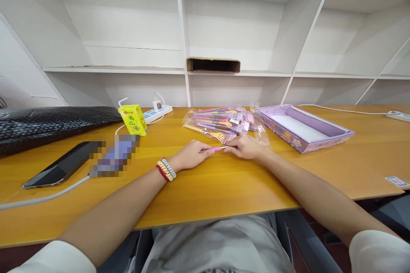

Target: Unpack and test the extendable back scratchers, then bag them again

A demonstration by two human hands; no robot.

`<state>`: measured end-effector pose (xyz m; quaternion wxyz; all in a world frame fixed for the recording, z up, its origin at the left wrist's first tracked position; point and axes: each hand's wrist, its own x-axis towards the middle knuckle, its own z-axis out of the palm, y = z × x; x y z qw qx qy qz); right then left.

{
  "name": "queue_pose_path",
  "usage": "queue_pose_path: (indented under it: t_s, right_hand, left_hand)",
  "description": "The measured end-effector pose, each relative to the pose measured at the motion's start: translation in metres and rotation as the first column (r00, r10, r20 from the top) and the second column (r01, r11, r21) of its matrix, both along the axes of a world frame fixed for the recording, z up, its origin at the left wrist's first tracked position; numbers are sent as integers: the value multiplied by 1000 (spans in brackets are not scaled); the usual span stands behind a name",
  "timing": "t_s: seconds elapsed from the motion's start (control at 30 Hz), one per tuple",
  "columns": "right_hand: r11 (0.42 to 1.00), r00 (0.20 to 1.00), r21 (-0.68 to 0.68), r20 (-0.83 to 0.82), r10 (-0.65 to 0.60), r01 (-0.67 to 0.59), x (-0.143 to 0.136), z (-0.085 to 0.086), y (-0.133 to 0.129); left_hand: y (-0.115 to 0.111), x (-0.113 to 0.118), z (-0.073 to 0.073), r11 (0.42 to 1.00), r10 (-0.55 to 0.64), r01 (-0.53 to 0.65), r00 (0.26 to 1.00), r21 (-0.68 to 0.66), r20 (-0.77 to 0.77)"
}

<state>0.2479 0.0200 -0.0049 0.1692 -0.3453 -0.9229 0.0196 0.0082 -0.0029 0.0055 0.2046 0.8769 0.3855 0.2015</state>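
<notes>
Between my hands, just above the wooden table [205,187], is a slim pink pen-like stick [217,149] with a silver metal section. My left hand [192,155] grips its pink end with thumb and fingers. At the silver end, my right hand [244,147] pinches it, hiding the tip. Right behind both hands lies a pile of clear plastic packets [221,119]. Inside them are pink, purple and yellow sticks, several ending in small yellow hand shapes.
A purple open box [320,143] stands right of the packets. To the left are a yellow drink carton [133,120] with a straw, a power strip [156,114], a black phone [60,166], a blurred device [115,155] and a black bag [57,126]. White shelves [237,30] rise behind, holding a cardboard box [213,65].
</notes>
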Motion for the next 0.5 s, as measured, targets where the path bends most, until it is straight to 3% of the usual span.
queue_pose_path:
  t_s: [0.27, 0.4, 0.5]
  right_hand:
    - [993, 997, -99, -53, 62, -67, -1, 0, 2]
    - [976, 993, -188, -66, 97, -108, -1, 0, 4]
    - [970, 995, -226, -57, 84, -95, -1, -2, 6]
  left_hand:
    - [-2, -2, -1, 935, 84, 16, 960, 353, -267]
    - [-4, -2, 1, 907, 120, 45, 925, 418, -361]
    - [-3, -2, 0, 919, 111, 35, 934, 393, -341]
